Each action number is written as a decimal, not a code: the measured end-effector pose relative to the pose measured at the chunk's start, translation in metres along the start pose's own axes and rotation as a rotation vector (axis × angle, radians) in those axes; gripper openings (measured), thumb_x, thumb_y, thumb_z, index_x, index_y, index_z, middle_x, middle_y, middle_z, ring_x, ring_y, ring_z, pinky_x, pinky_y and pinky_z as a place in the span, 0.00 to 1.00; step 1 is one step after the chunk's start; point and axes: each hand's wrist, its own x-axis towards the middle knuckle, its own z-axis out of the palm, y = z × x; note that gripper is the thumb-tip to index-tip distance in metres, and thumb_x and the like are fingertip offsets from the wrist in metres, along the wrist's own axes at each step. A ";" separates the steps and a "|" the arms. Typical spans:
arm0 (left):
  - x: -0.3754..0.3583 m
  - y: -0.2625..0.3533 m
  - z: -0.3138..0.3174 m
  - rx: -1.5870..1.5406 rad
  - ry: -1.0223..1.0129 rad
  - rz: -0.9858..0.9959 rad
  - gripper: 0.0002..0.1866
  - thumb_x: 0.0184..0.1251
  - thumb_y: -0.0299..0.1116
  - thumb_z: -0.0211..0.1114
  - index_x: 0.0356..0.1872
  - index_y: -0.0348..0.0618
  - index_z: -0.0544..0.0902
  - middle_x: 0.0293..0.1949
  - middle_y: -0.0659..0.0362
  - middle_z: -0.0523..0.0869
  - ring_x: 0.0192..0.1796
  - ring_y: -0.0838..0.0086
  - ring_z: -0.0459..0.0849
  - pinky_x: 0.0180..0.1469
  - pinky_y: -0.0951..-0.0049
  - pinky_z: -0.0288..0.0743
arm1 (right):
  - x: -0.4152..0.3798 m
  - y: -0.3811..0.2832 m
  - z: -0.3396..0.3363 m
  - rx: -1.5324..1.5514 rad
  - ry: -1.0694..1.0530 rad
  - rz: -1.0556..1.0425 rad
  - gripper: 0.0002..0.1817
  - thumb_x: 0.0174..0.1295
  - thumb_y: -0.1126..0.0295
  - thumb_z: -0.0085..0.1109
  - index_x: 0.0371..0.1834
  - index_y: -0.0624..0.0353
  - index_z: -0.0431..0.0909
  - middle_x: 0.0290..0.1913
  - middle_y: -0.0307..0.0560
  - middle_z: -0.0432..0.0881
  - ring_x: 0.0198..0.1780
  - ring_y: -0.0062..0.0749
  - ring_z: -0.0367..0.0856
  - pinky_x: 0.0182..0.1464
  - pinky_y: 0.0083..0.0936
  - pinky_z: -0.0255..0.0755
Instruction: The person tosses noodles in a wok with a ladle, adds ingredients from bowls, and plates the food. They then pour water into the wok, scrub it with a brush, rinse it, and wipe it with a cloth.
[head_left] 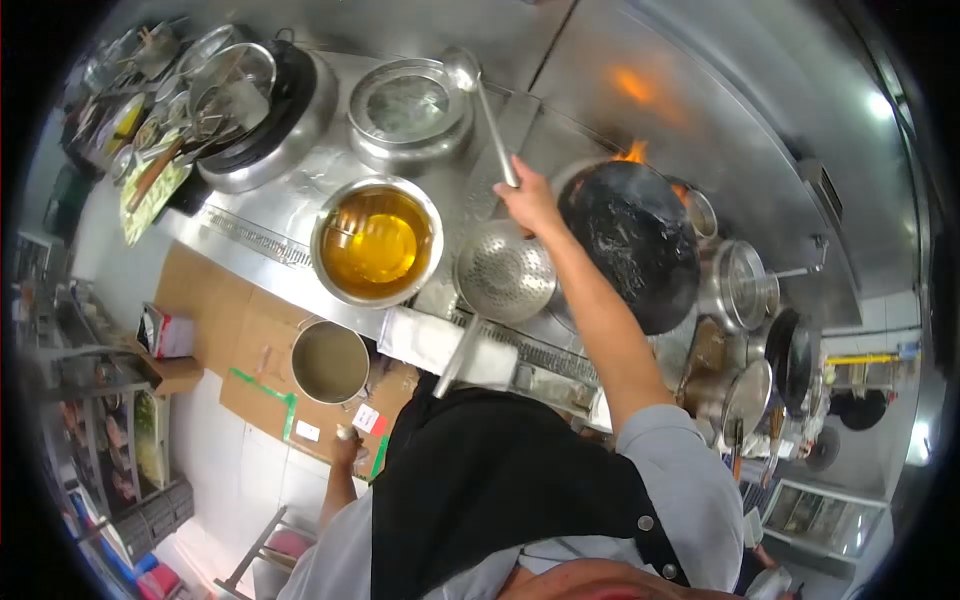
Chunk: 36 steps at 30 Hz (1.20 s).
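My right hand (530, 203) is closed around the handle of a long metal ladle (492, 125), whose bowl hangs at the rim of a covered steel pot. Below that hand, a perforated strainer (503, 272) rests on the counter with its handle toward me. To the right is a black wok (628, 250), glossy inside, with flames behind its far rim. A steel basin of golden oil (378, 250) stands left of the strainer. Low at my left side, my left hand (345, 447) has its fingers curled around something small and whitish that I cannot make out.
A steel pot (330, 362) of cloudy liquid stands below the counter, near cardboard (255, 335) on the floor. A folded white cloth (440, 345) lies at the counter's edge. More pots (745, 285) crowd the right. Another person's hand (765, 557) shows at lower right.
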 end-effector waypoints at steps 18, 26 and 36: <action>-0.026 0.060 0.026 0.784 -0.104 0.179 0.14 0.66 0.47 0.75 0.46 0.53 0.87 0.41 0.53 0.93 0.44 0.58 0.91 0.49 0.57 0.82 | -0.115 -0.036 -0.099 1.680 -0.356 0.582 0.08 0.79 0.63 0.59 0.55 0.48 0.77 0.30 0.32 0.76 0.23 0.18 0.71 0.28 0.23 0.63; -0.045 0.086 0.080 1.047 -0.263 0.460 0.18 0.65 0.48 0.75 0.49 0.48 0.88 0.43 0.48 0.93 0.48 0.52 0.91 0.51 0.55 0.82 | -0.277 0.046 -0.230 0.982 0.073 0.519 0.08 0.73 0.68 0.66 0.52 0.52 0.79 0.27 0.33 0.76 0.20 0.21 0.74 0.18 0.24 0.69; -0.137 0.137 0.170 1.089 -0.265 0.740 0.24 0.64 0.48 0.74 0.52 0.41 0.89 0.46 0.41 0.92 0.52 0.44 0.91 0.54 0.52 0.82 | -0.475 0.196 -0.282 0.263 0.635 0.403 0.43 0.64 0.71 0.67 0.84 0.56 0.63 0.31 0.50 0.83 0.31 0.45 0.83 0.34 0.42 0.77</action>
